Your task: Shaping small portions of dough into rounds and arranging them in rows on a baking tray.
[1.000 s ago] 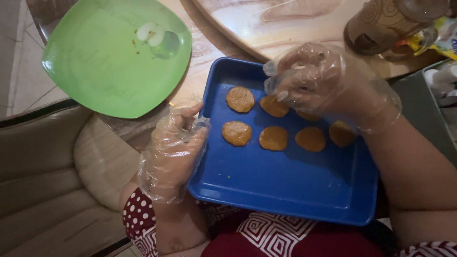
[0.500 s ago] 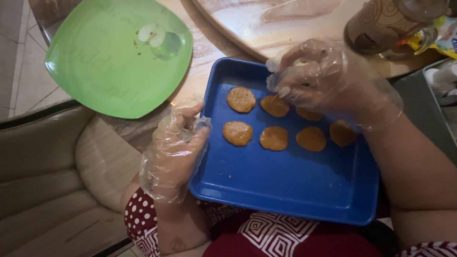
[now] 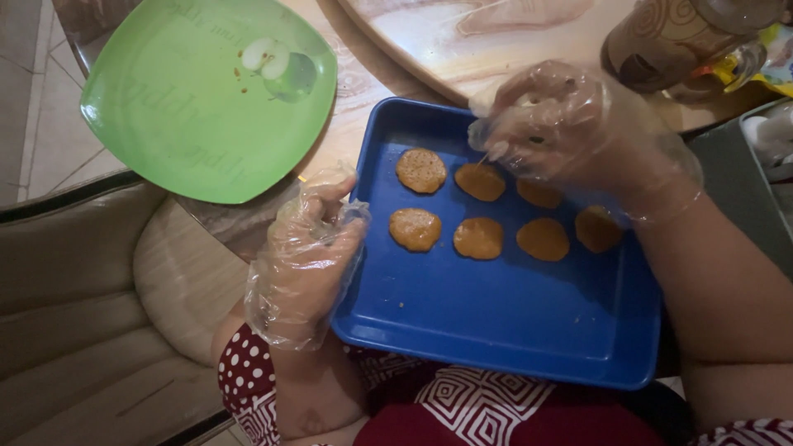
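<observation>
Looking down from the head camera, a blue tray point(image 3: 496, 330) sits on the person's lap against the edge of a marble-patterned table point(image 3: 429, 41). Seven flat, round orange patties point(image 3: 478, 238) lie in two rows in the tray's far half. The left hand point(image 3: 306, 260), in a loose clear plastic glove, grips the tray's left rim, fingers curled over the edge. The right hand point(image 3: 570, 132), also gloved, hovers over the back row with its fingertips pinched together just above one patty point(image 3: 481, 182); whether it holds anything is unclear. A green plate point(image 3: 190, 107) printed with an apple lies on the table, left of the tray. A brown patterned container point(image 3: 677, 41) stands at upper right.
</observation>
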